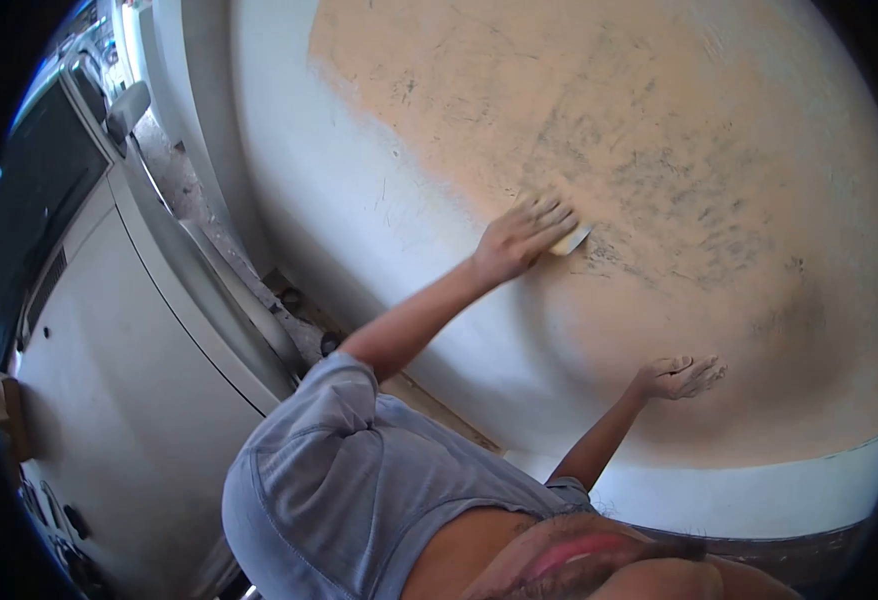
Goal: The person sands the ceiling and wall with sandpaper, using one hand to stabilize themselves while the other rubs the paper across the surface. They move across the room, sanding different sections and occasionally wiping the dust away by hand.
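My left hand (pixel 526 237) is up against the wall (pixel 599 130), closed on a small flat piece (pixel 570 241), pale yellow with a grey edge. Its fingers cover most of the piece, so I cannot tell its exact kind. Around it the wall surface is beige, with many dark smudges and scuffs just beyond the fingers. Lower and to the right, my right hand (pixel 687 378) hangs in front of the beige area, palm turned up and fingers loosely stretched out. Whitish dust coats its fingers, and nothing shows in it.
A light-coloured vehicle (pixel 129 350) with a side mirror (pixel 128 112) stands close on the left. Between it and the wall runs a narrow strip of littered floor (pixel 181 180). White wall (pixel 349 200) borders the beige patch. My grey-blue shirt (pixel 359 490) fills the lower middle.
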Available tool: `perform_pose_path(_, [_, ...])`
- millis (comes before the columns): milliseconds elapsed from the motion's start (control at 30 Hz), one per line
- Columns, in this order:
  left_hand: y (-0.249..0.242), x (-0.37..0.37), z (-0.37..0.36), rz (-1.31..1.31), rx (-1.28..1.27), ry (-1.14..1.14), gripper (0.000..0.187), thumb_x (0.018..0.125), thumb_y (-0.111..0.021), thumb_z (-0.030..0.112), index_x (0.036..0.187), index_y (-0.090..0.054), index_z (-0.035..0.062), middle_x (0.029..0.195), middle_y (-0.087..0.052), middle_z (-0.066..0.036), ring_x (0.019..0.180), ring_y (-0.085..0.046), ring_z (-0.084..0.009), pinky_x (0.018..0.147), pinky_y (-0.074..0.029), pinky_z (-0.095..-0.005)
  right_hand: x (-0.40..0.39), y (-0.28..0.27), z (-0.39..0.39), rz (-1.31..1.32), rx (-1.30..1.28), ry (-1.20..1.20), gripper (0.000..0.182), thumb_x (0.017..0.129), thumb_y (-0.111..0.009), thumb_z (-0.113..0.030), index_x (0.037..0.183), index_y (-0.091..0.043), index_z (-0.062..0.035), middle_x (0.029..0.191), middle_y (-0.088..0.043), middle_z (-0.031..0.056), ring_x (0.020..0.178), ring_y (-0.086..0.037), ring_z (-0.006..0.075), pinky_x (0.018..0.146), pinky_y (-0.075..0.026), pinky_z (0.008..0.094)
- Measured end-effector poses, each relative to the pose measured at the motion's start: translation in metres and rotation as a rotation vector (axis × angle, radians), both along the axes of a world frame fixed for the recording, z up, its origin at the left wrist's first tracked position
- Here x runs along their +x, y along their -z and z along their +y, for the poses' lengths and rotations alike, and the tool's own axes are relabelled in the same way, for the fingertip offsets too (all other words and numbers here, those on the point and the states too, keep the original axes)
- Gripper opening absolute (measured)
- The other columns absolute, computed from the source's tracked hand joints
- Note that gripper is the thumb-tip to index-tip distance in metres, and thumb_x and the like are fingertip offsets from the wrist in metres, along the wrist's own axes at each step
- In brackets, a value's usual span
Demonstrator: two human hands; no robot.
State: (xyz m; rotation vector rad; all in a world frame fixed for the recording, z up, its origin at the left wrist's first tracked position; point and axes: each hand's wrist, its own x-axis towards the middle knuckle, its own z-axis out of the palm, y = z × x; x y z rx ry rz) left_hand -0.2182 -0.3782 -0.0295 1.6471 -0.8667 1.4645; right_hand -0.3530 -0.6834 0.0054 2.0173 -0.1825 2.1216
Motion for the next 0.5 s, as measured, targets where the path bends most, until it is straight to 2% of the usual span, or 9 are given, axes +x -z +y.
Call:
perform_pose_path(33, [-0.029, 0.023, 0.001, 0.083, 0.232, -0.093, 0.033, 0.088, -0.055, 0.009, 0.120, -0.063, 0.0072, 0.125, -0.062, -0.011, 0.119, -0.057, -0.0262, 0.108, -0.039, -0.0433, 0.000, -0.001, -0.002, -0.002, -0.021, 0.008, 0.045, 0.099, -0.037, -0.022, 0.132, -0.050, 0.0052, 0.140, -0.044, 0.0265, 0.132, -0.039, 0.0429, 0.110, -0.025, 0.0548])
perform_pose_path(133, [-0.159, 0.038, 0.032, -0.143, -0.197, -0.050, 0.034, 0.087, -0.057, 0.010, 0.121, -0.063, 0.0119, 0.129, -0.060, -0.007, 0.123, -0.054, -0.0237, 0.108, -0.038, -0.0385, -0.003, 0.001, -0.006, 0.013, -0.057, 0.011, 0.045, 0.100, -0.037, -0.022, 0.135, -0.048, 0.0036, 0.141, -0.042, 0.0261, 0.133, -0.039, 0.0432, 0.110, -0.026, 0.0542])
perform_pose_path(167, [-0.196, 0.041, 0.051, -0.179, -0.159, -0.077, 0.036, 0.086, -0.059, 0.011, 0.121, -0.063, 0.0142, 0.130, -0.060, -0.006, 0.123, -0.054, -0.0226, 0.108, -0.038, -0.0380, -0.002, 0.000, -0.006, 0.015, -0.070, 0.015, 0.045, 0.100, -0.037, -0.023, 0.136, -0.046, 0.0028, 0.142, -0.042, 0.0259, 0.133, -0.038, 0.0431, 0.110, -0.026, 0.0539])
perform_pose_path(267, [-0.201, 0.069, 0.065, -0.240, -0.096, -0.091, 0.038, 0.084, -0.061, 0.012, 0.122, -0.062, 0.0156, 0.130, -0.060, -0.005, 0.123, -0.054, -0.0226, 0.108, -0.038, -0.0402, 0.002, 0.004, -0.003, 0.004, -0.026, 0.037, 0.047, 0.100, -0.037, -0.023, 0.138, -0.043, 0.0028, 0.143, -0.040, 0.0257, 0.134, -0.037, 0.0431, 0.110, -0.026, 0.0544])
perform_pose_path(333, [-0.136, 0.049, 0.062, -0.154, -0.124, -0.034, 0.039, 0.085, -0.061, 0.011, 0.123, -0.062, 0.0138, 0.132, -0.058, -0.006, 0.125, -0.053, -0.0259, 0.110, -0.035, -0.0440, 0.001, 0.005, -0.005, 0.004, -0.031, 0.022, 0.048, 0.100, -0.037, -0.024, 0.139, -0.042, 0.0029, 0.144, -0.039, 0.0257, 0.135, -0.035, 0.0433, 0.110, -0.026, 0.0550])
perform_pose_path(367, [-0.080, 0.048, 0.057, -0.078, -0.103, -0.071, 0.039, 0.086, -0.059, 0.011, 0.125, -0.060, 0.0123, 0.134, -0.057, -0.008, 0.127, -0.050, -0.0279, 0.111, -0.033, -0.0451, 0.003, 0.004, -0.006, -0.003, -0.040, 0.016, 0.049, 0.100, -0.037, -0.025, 0.140, -0.042, 0.0030, 0.145, -0.038, 0.0258, 0.136, -0.034, 0.0434, 0.110, -0.025, 0.0555])
perform_pose_path(400, [-0.031, 0.037, 0.056, 0.100, 0.054, -0.186, 0.036, 0.087, -0.059, 0.009, 0.122, -0.063, 0.0109, 0.129, -0.060, -0.010, 0.124, -0.053, -0.0298, 0.111, -0.033, -0.0473, 0.002, 0.003, -0.005, 0.000, -0.036, 0.005, 0.049, 0.100, -0.037, -0.025, 0.140, -0.042, 0.0030, 0.145, -0.038, 0.0258, 0.136, -0.034, 0.0434, 0.110, -0.025, 0.0555])
perform_pose_path(467, [0.076, 0.017, 0.038, 0.250, -0.153, -0.034, 0.029, 0.086, -0.057, 0.004, 0.112, -0.069, 0.0074, 0.116, -0.066, -0.013, 0.117, -0.059, -0.0326, 0.110, -0.032, -0.0526, 0.001, 0.002, 0.002, 0.041, 0.006, 0.009, 0.053, 0.101, -0.036, -0.030, 0.140, -0.039, 0.0050, 0.145, -0.036, 0.0275, 0.135, -0.033, 0.0450, 0.109, -0.027, 0.0562])
perform_pose_path(500, [0.073, 0.023, 0.044, 0.242, -0.139, -0.017, 0.031, 0.086, -0.054, 0.001, 0.114, -0.067, 0.0051, 0.120, -0.064, -0.015, 0.120, -0.056, -0.0349, 0.109, -0.033, -0.0532, 0.005, 0.003, 0.012, 0.037, 0.011, 0.005, 0.053, 0.101, -0.036, -0.030, 0.140, -0.039, 0.0050, 0.145, -0.036, 0.0275, 0.135, -0.033, 0.0450, 0.109, -0.027, 0.0562])
